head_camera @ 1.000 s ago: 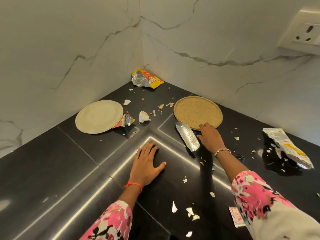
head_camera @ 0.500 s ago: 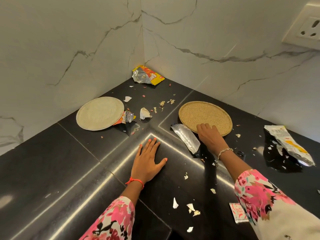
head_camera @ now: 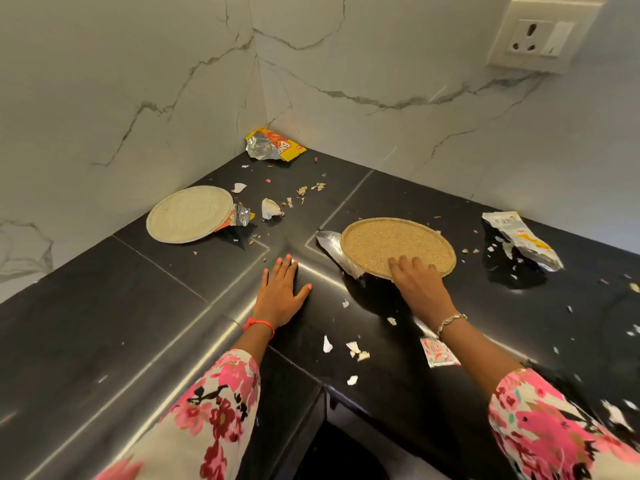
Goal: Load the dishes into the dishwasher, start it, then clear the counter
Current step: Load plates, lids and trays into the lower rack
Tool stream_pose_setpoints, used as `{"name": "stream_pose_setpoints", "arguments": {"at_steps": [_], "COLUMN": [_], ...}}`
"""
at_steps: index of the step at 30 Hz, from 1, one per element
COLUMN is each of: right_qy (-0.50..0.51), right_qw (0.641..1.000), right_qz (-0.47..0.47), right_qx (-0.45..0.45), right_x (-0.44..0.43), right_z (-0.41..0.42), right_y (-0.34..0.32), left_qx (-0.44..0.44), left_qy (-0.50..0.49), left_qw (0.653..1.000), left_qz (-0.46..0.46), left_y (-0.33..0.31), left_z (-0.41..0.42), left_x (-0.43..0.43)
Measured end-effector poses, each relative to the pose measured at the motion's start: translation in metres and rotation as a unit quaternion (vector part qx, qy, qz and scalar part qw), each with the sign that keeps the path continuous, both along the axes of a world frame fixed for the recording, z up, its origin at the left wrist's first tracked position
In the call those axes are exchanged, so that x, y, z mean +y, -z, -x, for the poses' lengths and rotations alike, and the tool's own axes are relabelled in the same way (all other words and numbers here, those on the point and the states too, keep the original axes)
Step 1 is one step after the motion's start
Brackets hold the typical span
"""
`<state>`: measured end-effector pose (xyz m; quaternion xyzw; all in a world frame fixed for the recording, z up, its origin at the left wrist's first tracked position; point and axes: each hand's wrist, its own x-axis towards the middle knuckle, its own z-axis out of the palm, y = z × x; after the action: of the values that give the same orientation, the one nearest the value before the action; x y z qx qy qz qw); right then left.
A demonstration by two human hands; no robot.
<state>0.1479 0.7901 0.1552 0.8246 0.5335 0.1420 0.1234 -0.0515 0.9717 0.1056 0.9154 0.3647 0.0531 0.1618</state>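
A round brown woven plate lies on the black counter right of the corner. My right hand holds its near rim with fingers over the top; the thumb is hidden. The rim there looks raised, with a shadow beneath, and the plate overlaps a silver wrapper. My left hand rests flat on the counter, fingers spread, holding nothing. A pale round plate sits at the left by the wall, partly over a crumpled foil wrapper.
A yellow-red snack packet lies in the far corner, a white-yellow packet at the right, and a small red-white sachet near my right wrist. Paper scraps and crumbs are scattered about. Marble walls close two sides; a wall socket is at upper right.
My right hand moved from beside the silver wrapper onto the brown plate's near rim. The plate now overlaps the wrapper. My left hand stayed flat in place.
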Motion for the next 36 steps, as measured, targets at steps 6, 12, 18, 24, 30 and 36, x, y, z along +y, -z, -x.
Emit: {"name": "stream_pose_setpoints", "arguments": {"at_steps": [6, 12, 18, 24, 30, 36], "right_qy": [-0.002, -0.005, -0.025, -0.056, 0.001, 0.122], "right_qw": [0.997, 0.995, 0.993, 0.986, 0.996, 0.985], "right_qz": [-0.07, -0.101, -0.116, -0.146, -0.094, -0.008], "right_qx": [0.025, 0.025, -0.018, -0.058, 0.001, 0.121], "right_x": [-0.056, -0.138, -0.261, -0.425, -0.582, -0.702], "right_z": [0.04, 0.11, 0.21, 0.323, 0.415, 0.465], "right_y": [-0.005, -0.004, -0.001, 0.03, 0.084, 0.123], "left_qx": [-0.017, -0.053, -0.08, -0.091, -0.066, 0.005], "left_qy": [0.006, 0.01, 0.042, 0.083, 0.154, 0.244], "left_qw": [1.0, 0.998, 0.995, 0.992, 0.984, 0.968], "left_qz": [0.023, -0.021, -0.041, 0.011, 0.054, 0.065], "left_y": [-0.005, -0.009, 0.0, 0.033, 0.071, 0.108], "left_z": [0.041, 0.097, 0.183, 0.275, 0.336, 0.347], "left_x": [-0.079, -0.17, -0.298, -0.434, -0.573, -0.684]}}
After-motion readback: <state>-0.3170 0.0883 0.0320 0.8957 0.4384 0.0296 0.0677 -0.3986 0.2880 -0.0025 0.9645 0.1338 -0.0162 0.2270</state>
